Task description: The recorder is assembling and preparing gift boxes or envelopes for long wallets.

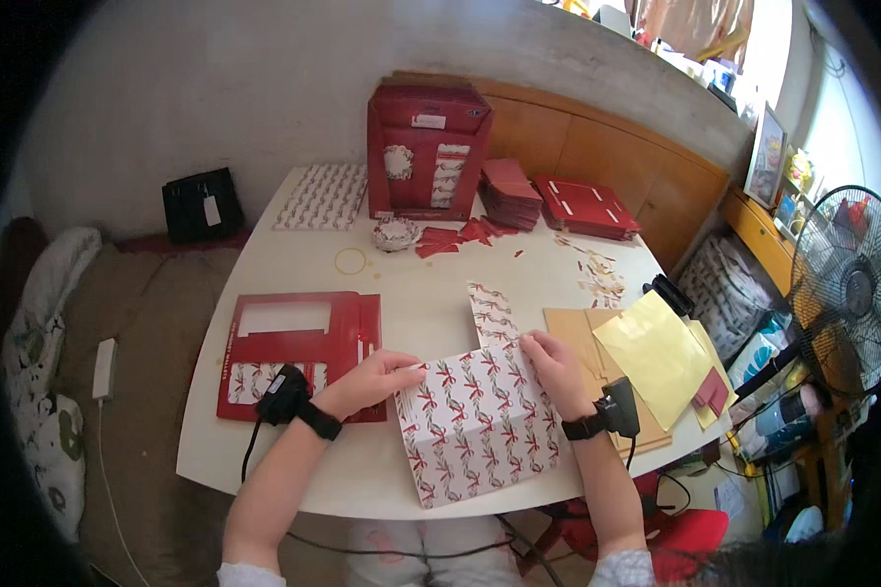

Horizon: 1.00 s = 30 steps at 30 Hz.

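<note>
Between my hands is a white printed card sheet with rows of red bows and green sprigs. It has a crease across it, and a narrower flap stands up from its far edge. My left hand pinches its upper left corner between thumb and fingers. At the upper right, beside the flap, my right hand grips the edge. Left of the sheet lies a flat red card box blank with a window cut-out, partly hidden by my left wrist and its strapped-on device.
On the white table, a tall red box, a stack of patterned sheets, red card stacks and paper scraps sit at the back. Brown cardboard and yellow sheets lie right. A black fan stands beyond.
</note>
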Available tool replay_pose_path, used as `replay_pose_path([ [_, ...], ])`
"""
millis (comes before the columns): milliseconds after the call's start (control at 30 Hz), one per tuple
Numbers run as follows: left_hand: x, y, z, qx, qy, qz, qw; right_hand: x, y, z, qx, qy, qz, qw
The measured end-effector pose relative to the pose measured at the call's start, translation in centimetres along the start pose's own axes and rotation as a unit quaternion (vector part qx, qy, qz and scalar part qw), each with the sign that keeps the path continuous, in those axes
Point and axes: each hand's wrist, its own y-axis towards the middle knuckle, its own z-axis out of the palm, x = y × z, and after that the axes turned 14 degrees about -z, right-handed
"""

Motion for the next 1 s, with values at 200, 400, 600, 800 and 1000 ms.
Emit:
replay_pose_path([
  [200,-0.4,-0.2,0.4,-0.010,-0.005,0.001,1.000,-1.1,0.2,0.1,-0.026,0.011,-0.032,0.999],
  [400,-0.4,-0.3,0.5,-0.020,0.001,-0.004,1.000,-2.5,0.6,0.0,-0.010,0.015,-0.044,0.999],
  [600,-0.2,0.1,0.2,-0.022,0.009,0.003,1.000,-3.1,0.8,0.1,-0.029,0.044,-0.051,0.997],
  [800,-0.2,-0.1,0.3,-0.027,0.026,-0.005,0.999,-3.4,0.8,0.2,-0.021,0.034,-0.052,0.998],
  [1000,-1.1,-0.2,0.4,-0.037,0.024,-0.016,0.999,-4.4,1.2,0.3,-0.037,0.028,-0.043,0.998],
])
